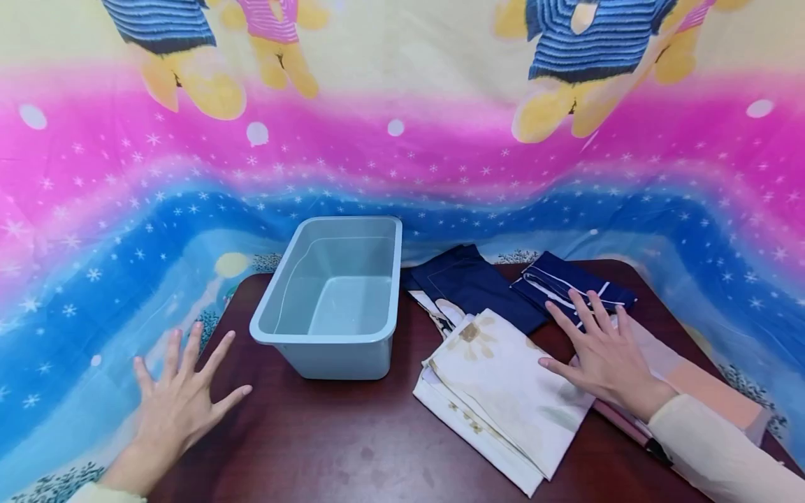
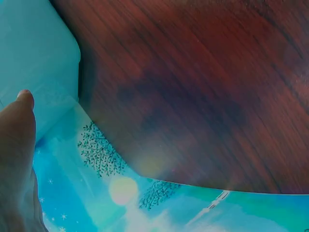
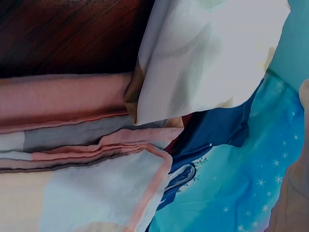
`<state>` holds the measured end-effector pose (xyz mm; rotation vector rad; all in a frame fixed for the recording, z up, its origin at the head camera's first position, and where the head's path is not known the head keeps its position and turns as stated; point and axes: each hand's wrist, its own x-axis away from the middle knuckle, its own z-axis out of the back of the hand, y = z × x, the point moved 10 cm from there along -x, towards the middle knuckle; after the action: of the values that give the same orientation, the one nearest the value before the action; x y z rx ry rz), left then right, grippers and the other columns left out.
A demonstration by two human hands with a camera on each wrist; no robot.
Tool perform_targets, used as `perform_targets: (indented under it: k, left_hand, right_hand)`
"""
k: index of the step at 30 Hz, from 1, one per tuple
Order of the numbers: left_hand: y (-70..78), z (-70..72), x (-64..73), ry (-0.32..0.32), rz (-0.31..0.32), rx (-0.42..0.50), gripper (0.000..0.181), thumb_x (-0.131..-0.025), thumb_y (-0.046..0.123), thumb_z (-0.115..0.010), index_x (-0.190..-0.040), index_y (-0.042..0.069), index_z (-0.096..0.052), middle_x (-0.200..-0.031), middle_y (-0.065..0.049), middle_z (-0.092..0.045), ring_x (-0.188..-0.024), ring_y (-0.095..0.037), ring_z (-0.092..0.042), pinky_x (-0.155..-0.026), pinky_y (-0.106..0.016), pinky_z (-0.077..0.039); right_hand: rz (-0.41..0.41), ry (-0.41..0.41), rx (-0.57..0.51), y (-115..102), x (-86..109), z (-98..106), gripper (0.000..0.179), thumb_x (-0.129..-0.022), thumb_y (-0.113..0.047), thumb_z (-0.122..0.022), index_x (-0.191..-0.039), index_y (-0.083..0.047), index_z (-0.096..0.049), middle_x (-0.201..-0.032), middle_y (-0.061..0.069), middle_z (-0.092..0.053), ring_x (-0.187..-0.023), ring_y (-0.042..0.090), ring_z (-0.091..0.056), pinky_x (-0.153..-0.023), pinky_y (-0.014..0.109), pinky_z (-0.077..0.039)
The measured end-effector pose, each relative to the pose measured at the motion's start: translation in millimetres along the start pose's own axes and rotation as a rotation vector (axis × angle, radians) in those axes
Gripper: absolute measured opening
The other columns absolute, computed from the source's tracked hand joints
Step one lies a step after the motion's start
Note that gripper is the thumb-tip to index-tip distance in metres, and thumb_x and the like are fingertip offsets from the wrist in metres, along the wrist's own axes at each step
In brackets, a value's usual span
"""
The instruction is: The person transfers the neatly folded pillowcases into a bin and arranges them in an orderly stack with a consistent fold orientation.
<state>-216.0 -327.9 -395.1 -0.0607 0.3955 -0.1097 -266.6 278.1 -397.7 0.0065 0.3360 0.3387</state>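
Note:
My left hand (image 1: 179, 405) hovers with fingers spread at the table's left side, apart from the grey-blue plastic basin (image 1: 327, 360). Over the folded cloths on the right, my right hand (image 1: 606, 356) is spread too, holding nothing; whether it touches the cloth beneath, I cannot tell. Nearest to it are a white flower-print folded cloth (image 1: 503, 398), a pink and peach folded cloth (image 3: 63, 99) and a navy folded cloth with white lines (image 1: 566, 283). Behind the white cloth lies a plain navy folded cloth (image 1: 472, 283). In the left wrist view only part of the left hand (image 2: 17, 164) shows.
The dark red-brown wooden table (image 1: 314, 440) has rounded back corners. A colourful curtain (image 1: 402, 168) with bears and snowflakes hangs behind it and down both sides. The basin stands near the back edge, left of the cloths, with its inside bare.

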Motion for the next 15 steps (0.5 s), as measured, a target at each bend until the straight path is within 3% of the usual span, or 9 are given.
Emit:
perform_targets:
  k: [7, 12, 15]
  left_hand:
    - [4.4, -3.7, 4.3, -0.007, -0.004, -0.019, 0.103, -0.080, 0.073, -0.064, -0.162, 0.038, -0.013, -0.172, -0.014, -0.003, -0.158, -0.039, 0.003, -0.106, -0.086, -0.007]
    - [7.6, -7.6, 8.1, -0.019, 0.003, -0.037, 0.100, -0.081, 0.075, -0.061, -0.162, 0.034, -0.019, -0.167, -0.021, -0.018, -0.156, -0.043, -0.011, -0.107, -0.083, -0.012]
    - [10.6, -10.4, 8.0, -0.041, 0.016, -0.028, 0.099, -0.084, 0.075, -0.059, -0.163, 0.035, -0.015, -0.165, -0.023, -0.021, -0.152, -0.045, -0.017, -0.106, -0.082, -0.015]
  right_hand:
    - [-0.010, -0.015, -0.038, 1, 4.1, -3, 0.099, -0.084, -0.072, -0.063, -0.162, -0.025, -0.024, -0.170, 0.018, -0.012, -0.159, 0.038, 0.003, -0.119, 0.073, -0.007]
    - [-0.024, -0.060, -0.074, 2, 6.5, -9, 0.097, -0.087, -0.070, -0.061, -0.163, -0.024, -0.023, -0.170, 0.019, -0.010, -0.158, 0.041, 0.002, -0.116, 0.076, -0.008]
    - [-0.031, -0.091, -0.096, 2, 6.0, -12, 0.095, -0.088, -0.069, -0.060, -0.163, -0.023, -0.022, -0.170, 0.021, -0.010, -0.157, 0.045, -0.001, -0.115, 0.077, -0.011]
